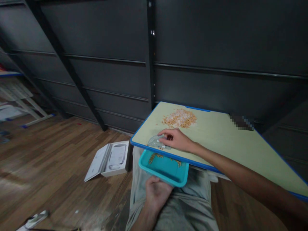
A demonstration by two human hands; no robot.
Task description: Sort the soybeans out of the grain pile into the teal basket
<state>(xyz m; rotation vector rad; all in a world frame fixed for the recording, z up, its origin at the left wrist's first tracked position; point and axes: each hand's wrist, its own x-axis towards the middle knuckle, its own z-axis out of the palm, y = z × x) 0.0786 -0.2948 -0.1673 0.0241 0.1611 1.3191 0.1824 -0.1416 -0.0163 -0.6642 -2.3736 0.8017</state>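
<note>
My left hand (157,192) grips the near edge of a turquoise tray (168,173) held just under the table's front edge, above my lap. Several yellow grains lie in the tray's far part. My right hand (176,139) rests on the pale green table (228,144) at its front edge, fingers curled over a small clear plastic piece (155,141). A heap of yellow and white grains (180,118) lies farther back on the table.
An open white box (109,160) lies on the wooden floor to the left. A dark panelled wall stands behind the table. A white frame leans at far left. Small white litter (36,219) lies on the floor at bottom left.
</note>
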